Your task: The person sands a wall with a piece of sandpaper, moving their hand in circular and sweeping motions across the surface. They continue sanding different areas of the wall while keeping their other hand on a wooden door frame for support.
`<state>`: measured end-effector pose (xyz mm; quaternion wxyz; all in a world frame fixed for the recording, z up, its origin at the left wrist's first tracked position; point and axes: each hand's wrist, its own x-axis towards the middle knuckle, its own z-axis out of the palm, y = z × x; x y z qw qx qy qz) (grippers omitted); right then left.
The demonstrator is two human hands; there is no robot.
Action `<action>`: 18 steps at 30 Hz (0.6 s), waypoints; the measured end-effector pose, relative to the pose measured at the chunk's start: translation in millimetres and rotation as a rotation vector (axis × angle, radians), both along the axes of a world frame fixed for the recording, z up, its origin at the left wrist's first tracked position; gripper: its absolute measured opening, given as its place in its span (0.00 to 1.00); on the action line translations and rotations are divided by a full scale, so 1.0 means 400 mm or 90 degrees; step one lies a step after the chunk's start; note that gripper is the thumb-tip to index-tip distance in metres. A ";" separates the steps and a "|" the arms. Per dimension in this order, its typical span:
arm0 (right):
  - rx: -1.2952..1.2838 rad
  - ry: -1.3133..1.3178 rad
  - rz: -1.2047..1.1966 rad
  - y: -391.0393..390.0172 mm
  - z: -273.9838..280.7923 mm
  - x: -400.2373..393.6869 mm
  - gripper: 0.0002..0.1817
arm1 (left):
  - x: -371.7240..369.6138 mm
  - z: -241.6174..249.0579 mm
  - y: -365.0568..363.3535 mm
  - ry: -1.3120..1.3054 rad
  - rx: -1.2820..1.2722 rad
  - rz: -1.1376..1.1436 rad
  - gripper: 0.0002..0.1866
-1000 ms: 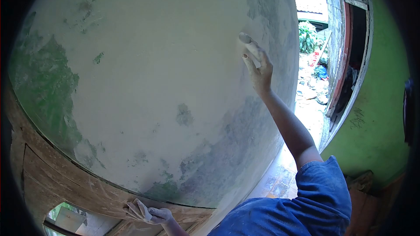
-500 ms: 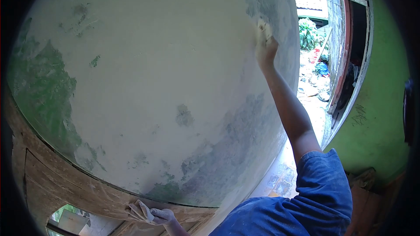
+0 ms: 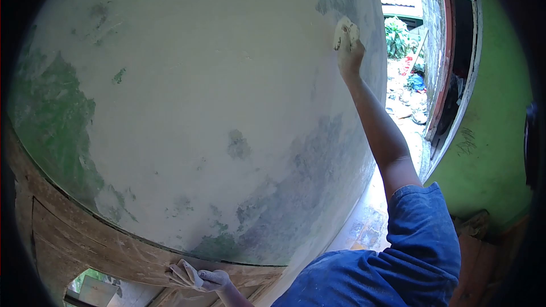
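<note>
My right hand (image 3: 352,57) is raised at the upper right, closed round a pale pad with dark spots (image 3: 344,32) that lies against the wall (image 3: 187,91). I cannot make out the pad's exact kind. The wall has a whitish coat, with grey patches and bare green paint at the left and along the bottom. Low down, my left hand (image 3: 214,280) is closed on a pale folded sheet (image 3: 185,274) by the wooden frame (image 3: 131,258) under the wall. White dust covers this hand's fingers.
To the right, a bright opening shows plants (image 3: 396,37) and rubble (image 3: 405,102) outside. Beyond it are a door frame (image 3: 446,68) and a green wall (image 3: 497,91). A small opening (image 3: 96,290) breaks the woodwork at lower left.
My right hand has shifted slightly right with the pale pad, which now shows more of its face. My left hand keeps almost the same place on the frame. The view has moved slightly.
</note>
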<state>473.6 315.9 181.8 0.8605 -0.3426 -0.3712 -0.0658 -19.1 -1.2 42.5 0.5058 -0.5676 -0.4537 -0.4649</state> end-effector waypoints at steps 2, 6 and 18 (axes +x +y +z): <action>0.042 -0.015 -0.035 -0.011 0.014 -0.001 0.12 | -0.003 0.001 0.008 0.005 0.008 -0.007 0.20; 0.016 -0.045 0.076 -0.033 0.001 -0.015 0.12 | 0.003 -0.001 0.007 -0.021 0.009 0.026 0.18; 0.108 0.260 0.502 -0.119 0.025 0.061 0.14 | 0.016 0.015 0.004 -0.034 0.012 0.029 0.18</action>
